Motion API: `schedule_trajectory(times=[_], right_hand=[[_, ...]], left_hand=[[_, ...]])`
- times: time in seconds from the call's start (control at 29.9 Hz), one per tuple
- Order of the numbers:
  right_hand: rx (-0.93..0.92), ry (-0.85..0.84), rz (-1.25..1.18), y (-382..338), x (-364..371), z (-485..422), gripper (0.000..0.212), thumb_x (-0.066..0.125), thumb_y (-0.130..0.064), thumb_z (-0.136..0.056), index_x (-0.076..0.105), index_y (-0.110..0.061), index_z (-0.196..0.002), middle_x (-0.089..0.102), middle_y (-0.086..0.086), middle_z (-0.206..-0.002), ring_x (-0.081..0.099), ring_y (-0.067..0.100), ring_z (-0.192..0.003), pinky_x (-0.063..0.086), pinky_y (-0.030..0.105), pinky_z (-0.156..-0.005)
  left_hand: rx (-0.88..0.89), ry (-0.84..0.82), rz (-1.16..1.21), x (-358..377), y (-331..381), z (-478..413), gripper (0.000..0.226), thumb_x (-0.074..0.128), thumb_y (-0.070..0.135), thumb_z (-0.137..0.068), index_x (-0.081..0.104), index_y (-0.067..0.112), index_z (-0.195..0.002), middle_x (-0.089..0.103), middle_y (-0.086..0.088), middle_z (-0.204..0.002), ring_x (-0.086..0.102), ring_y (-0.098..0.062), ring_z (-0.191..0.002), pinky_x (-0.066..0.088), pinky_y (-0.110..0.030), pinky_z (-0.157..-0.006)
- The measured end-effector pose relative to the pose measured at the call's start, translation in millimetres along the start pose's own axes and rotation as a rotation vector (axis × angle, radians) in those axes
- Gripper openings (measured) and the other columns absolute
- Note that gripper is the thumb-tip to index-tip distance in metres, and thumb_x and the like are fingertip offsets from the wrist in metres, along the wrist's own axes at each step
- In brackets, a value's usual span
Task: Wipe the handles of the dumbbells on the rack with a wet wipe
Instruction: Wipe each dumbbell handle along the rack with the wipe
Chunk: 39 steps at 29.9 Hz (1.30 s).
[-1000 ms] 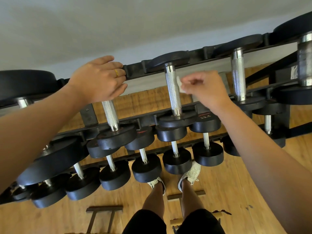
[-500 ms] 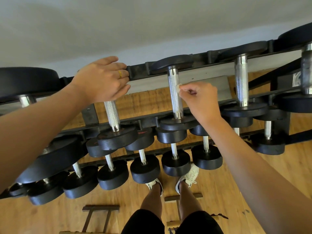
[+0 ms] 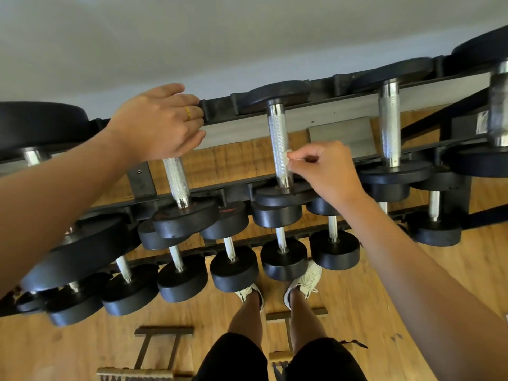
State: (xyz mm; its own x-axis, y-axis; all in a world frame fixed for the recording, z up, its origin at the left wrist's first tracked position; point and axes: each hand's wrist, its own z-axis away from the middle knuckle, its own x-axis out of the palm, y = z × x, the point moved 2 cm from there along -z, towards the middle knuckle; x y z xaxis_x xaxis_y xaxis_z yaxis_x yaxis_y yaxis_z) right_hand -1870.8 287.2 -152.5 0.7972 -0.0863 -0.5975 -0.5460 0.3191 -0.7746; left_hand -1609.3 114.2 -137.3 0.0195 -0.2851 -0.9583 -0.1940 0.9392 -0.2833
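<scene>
A black dumbbell rack [image 3: 220,105] runs across the view with several black dumbbells on three tiers. My right hand [image 3: 327,169] pinches a small white wet wipe [image 3: 290,155] against the lower part of the knurled steel handle [image 3: 277,133] of the middle top-tier dumbbell. My left hand [image 3: 159,122], wearing a gold ring, rests over the far end of the neighbouring dumbbell, fingers curled toward the rack rail, above its steel handle [image 3: 176,180]. Another top-tier handle [image 3: 389,119] stands free to the right.
Lower tiers hold smaller dumbbells [image 3: 233,268] near my legs and white shoes [image 3: 305,279]. The floor is wooden [image 3: 412,284], with low wooden frames [image 3: 162,334] lying on it behind my feet. A pale wall [image 3: 247,37] rises behind the rack.
My right hand has slid the wipe down the middle handle, from its upper part to near the lower plate. My left hand has stayed in place.
</scene>
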Motion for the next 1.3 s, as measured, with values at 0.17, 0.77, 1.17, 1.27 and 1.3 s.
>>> schedule_trajectory(times=[0.17,0.77,1.17,1.27,1.3], right_hand=[[-0.042,0.051,-0.030,-19.9,-6.9,-30.5,0.018,0.075,-0.013,-0.087,0.077,-0.012,-0.105,0.075,-0.006,-0.101,0.067,-0.004,-0.085,0.054,0.016,-0.088],[-0.109,0.270,-0.026,-21.6,3.3,-48.2,0.019,0.071,-0.016,-0.091,0.076,-0.016,-0.109,0.075,-0.007,-0.104,0.068,-0.001,-0.094,0.056,0.023,-0.090],[-0.253,0.148,0.267,-12.8,10.6,-21.5,0.009,0.071,-0.016,-0.091,0.078,-0.014,-0.096,0.066,0.000,-0.088,0.056,0.006,-0.076,0.045,0.015,-0.074],[-0.249,0.171,0.279,-22.8,6.0,-46.7,0.013,0.068,-0.019,-0.093,0.076,-0.016,-0.103,0.068,0.002,-0.097,0.056,0.006,-0.083,0.036,0.006,-0.077],[-0.243,0.160,0.282,-24.8,4.4,-49.9,0.013,0.068,-0.019,-0.093,0.076,-0.016,-0.103,0.067,0.002,-0.098,0.057,0.007,-0.084,0.037,0.007,-0.078]], left_hand=[[-0.004,-0.002,0.007,-1.9,0.3,-0.9,0.046,0.039,0.027,-0.110,0.075,-0.001,-0.101,0.075,-0.018,-0.106,0.067,-0.037,-0.114,0.039,-0.050,-0.112],[-0.011,-0.043,-0.013,-0.3,-0.2,0.6,0.050,0.034,0.027,-0.111,0.074,-0.002,-0.104,0.074,-0.018,-0.108,0.065,-0.038,-0.115,0.038,-0.051,-0.114],[0.007,-0.026,-0.030,-1.0,0.8,1.1,0.048,0.034,0.024,-0.111,0.073,-0.002,-0.101,0.073,-0.018,-0.104,0.066,-0.038,-0.113,0.041,-0.051,-0.111],[0.009,-0.043,-0.023,-3.4,1.5,0.4,0.050,0.032,0.025,-0.111,0.073,-0.003,-0.104,0.074,-0.020,-0.105,0.066,-0.039,-0.114,0.039,-0.051,-0.112],[0.007,-0.049,-0.024,-4.4,1.3,0.6,0.050,0.032,0.025,-0.112,0.073,-0.003,-0.105,0.074,-0.020,-0.106,0.066,-0.039,-0.115,0.039,-0.051,-0.112]])
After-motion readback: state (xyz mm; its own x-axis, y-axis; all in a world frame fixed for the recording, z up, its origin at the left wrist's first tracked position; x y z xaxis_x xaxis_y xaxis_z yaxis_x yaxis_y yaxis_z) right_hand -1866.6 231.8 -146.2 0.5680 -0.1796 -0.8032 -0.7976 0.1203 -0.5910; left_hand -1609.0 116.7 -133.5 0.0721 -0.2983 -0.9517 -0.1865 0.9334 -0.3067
